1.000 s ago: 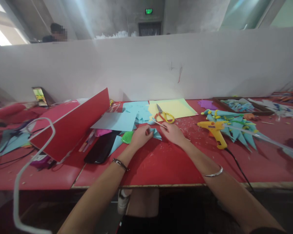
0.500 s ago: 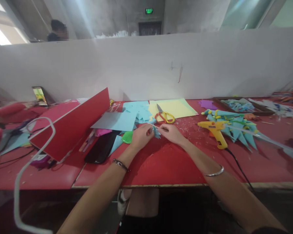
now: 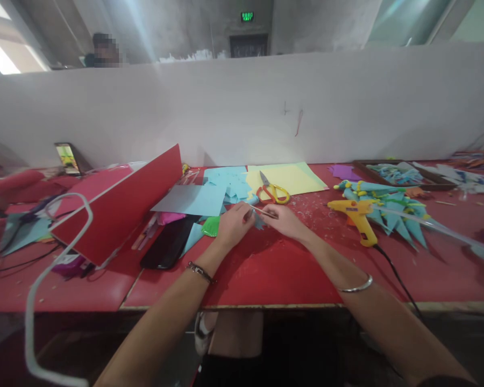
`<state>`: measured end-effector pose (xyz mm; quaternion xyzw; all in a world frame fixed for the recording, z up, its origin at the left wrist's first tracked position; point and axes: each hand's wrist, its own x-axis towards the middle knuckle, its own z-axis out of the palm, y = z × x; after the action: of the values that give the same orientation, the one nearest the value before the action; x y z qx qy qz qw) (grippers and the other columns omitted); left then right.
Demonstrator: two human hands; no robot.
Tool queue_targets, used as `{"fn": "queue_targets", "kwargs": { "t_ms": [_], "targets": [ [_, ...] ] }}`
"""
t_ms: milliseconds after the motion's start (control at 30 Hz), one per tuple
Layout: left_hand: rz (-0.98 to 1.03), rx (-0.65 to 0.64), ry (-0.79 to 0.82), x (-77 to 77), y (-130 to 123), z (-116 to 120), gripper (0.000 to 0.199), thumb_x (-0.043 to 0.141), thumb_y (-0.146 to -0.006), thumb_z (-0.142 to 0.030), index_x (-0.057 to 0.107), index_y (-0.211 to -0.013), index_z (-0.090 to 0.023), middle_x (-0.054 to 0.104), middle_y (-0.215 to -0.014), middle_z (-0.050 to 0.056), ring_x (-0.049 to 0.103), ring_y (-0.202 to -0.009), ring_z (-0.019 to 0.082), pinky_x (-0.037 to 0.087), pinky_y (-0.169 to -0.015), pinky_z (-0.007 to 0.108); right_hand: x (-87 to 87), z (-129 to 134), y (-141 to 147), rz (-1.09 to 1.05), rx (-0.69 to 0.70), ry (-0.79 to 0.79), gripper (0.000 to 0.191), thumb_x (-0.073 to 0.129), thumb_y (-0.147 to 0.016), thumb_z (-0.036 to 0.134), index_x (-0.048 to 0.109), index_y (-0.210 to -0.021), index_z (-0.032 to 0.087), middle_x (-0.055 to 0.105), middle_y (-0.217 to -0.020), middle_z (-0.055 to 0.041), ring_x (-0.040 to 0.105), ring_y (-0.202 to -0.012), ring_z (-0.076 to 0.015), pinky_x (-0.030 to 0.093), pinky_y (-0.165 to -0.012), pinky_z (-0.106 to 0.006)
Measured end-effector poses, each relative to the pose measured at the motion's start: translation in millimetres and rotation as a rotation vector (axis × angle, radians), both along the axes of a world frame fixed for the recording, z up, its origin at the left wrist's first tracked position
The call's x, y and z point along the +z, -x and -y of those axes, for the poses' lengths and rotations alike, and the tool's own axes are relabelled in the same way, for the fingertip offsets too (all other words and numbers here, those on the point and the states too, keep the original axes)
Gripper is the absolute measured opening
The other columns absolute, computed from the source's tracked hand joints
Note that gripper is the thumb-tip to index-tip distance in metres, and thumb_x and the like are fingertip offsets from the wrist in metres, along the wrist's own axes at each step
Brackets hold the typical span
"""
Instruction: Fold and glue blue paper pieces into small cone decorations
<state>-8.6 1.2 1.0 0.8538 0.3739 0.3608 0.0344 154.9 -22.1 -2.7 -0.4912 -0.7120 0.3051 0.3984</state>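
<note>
My left hand [image 3: 234,224] is closed, its fingers pinching a small piece of light-blue paper [image 3: 258,221] above the red table. Opposite it, my right hand [image 3: 285,221] grips a thin pale stick [image 3: 265,213], which slants towards the left fingertips. The fingertips partly hide the paper and the stick's ends. Just beyond both hands lie scissors [image 3: 282,194] with red and yellow handles, on a pale yellow sheet [image 3: 302,177]. Cut blue paper pieces [image 3: 236,188] are heaped beside them. A bright green piece [image 3: 210,227] lies left of my left hand.
A yellow glue gun [image 3: 361,217] with a trailing cord lies right, next to blue paper cones [image 3: 399,212]. Behind stands a dark tray [image 3: 435,184] of scraps. A black phone [image 3: 167,247] and an upright red board [image 3: 129,207] are left. A white partition [image 3: 226,113] closes the back.
The stick in my right hand has changed its slant, and the right fingers have shifted slightly. My left hand stays almost in place. Behind the partition, a person's head has moved slightly right.
</note>
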Motion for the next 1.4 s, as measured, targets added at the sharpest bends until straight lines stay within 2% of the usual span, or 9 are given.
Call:
{"fn": "queue_targets", "kwargs": {
  "t_ms": [200,333,467,667,800,1000,1067,1233,1400],
  "targets": [
    [0.064,0.025,0.023,-2.2,1,-3,0.017,0.043,-0.078,-0.023,0.042,-0.061,-0.019,0.045,-0.061,-0.002,0.044,-0.060,0.011,0.035,-0.057,0.020,-2.6,-3,1,0.123,-0.171,-0.117,0.018,0.044,-0.076,0.031,0.042,-0.062,0.019,0.045,-0.057,0.0037,0.040,-0.054,-0.0098,0.028,-0.052,-0.022],
    [0.075,0.096,0.066,-2.4,1,-4,0.018,0.045,-0.076,-0.022,0.041,-0.058,-0.019,0.042,-0.054,-0.004,0.042,-0.053,0.010,0.033,-0.054,0.020,3.3,1,2,0.187,-0.231,-0.136,0.029,0.044,-0.076,0.036,0.036,-0.054,0.019,0.034,-0.049,0.0054,0.032,-0.048,-0.0085,0.021,-0.048,-0.022],
    [0.094,0.093,0.091,-1.7,1,-4,0.017,0.046,-0.075,-0.023,0.042,-0.060,-0.019,0.045,-0.055,-0.003,0.045,-0.054,0.011,0.033,-0.054,0.021,7.3,5,6,0.213,-0.191,-0.160,0.034,0.043,-0.076,0.036,0.030,-0.051,0.019,0.027,-0.047,0.0061,0.027,-0.046,-0.0077,0.018,-0.047,-0.023],
    [0.110,0.019,0.125,0.9,0,-2,0.016,0.048,-0.073,-0.024,0.042,-0.058,-0.018,0.048,-0.055,-0.003,0.046,-0.054,0.011,0.034,-0.055,0.022,7.9,5,7,0.157,-0.122,-0.195,0.024,0.045,-0.068,0.023,0.026,-0.053,0.020,0.025,-0.049,0.0071,0.026,-0.047,-0.0071,0.018,-0.047,-0.022],
    [0.229,-0.110,0.253,-0.1,0,0,0.012,0.050,-0.073,-0.029,0.047,-0.078,-0.018,0.051,-0.059,-0.004,0.050,-0.055,0.010,0.038,-0.055,0.021,7.7,5,6,0.130,-0.128,-0.208,0.022,0.044,-0.065,0.020,0.025,-0.053,0.020,0.025,-0.049,0.0073,0.025,-0.047,-0.0075,0.018,-0.047,-0.022],
    [0.368,-0.076,0.400,-4.1,3,-6,0.033,0.040,-0.081,-0.032,0.042,-0.110,-0.018,0.045,-0.052,-0.008,0.045,-0.048,0.009,0.036,-0.052,0.020,8.4,6,6,0.081,-0.100,-0.214,0.021,0.044,-0.061,0.018,0.024,-0.055,0.021,0.023,-0.051,0.0072,0.025,-0.048,-0.0080,0.020,-0.048,-0.023],
    [0.353,-0.105,0.448,-4.2,2,-7,0.033,0.042,-0.080,-0.033,0.045,-0.109,-0.017,0.046,-0.052,-0.007,0.045,-0.048,0.010,0.036,-0.051,0.021,9.0,6,6,0.082,-0.086,-0.218,0.021,0.044,-0.061,0.017,0.024,-0.055,0.021,0.023,-0.051,0.0071,0.025,-0.048,-0.0082,0.020,-0.048,-0.023],
    [0.301,-0.118,0.417,-3.1,-2,-6,0.021,0.052,-0.073,-0.033,0.058,-0.081,-0.015,0.057,-0.061,-0.002,0.050,-0.057,0.012,0.039,-0.054,0.022,10.7,8,7,0.145,-0.132,-0.230,0.021,0.044,-0.062,0.016,0.025,-0.055,0.021,0.025,-0.049,0.0067,0.027,-0.047,-0.0088,0.020,-0.047,-0.023],
    [0.409,-0.073,0.573,-3.6,0,-10,0.032,0.047,-0.076,-0.036,0.062,-0.090,-0.012,0.050,-0.042,-0.004,0.047,-0.040,0.010,0.037,-0.045,0.021,11.6,6,6,0.158,-0.260,-0.319,0.005,0.044,-0.072,0.021,0.042,-0.068,0.020,0.043,-0.065,0.0016,0.042,-0.059,-0.0122,0.032,-0.056,-0.024]
  ]
}}
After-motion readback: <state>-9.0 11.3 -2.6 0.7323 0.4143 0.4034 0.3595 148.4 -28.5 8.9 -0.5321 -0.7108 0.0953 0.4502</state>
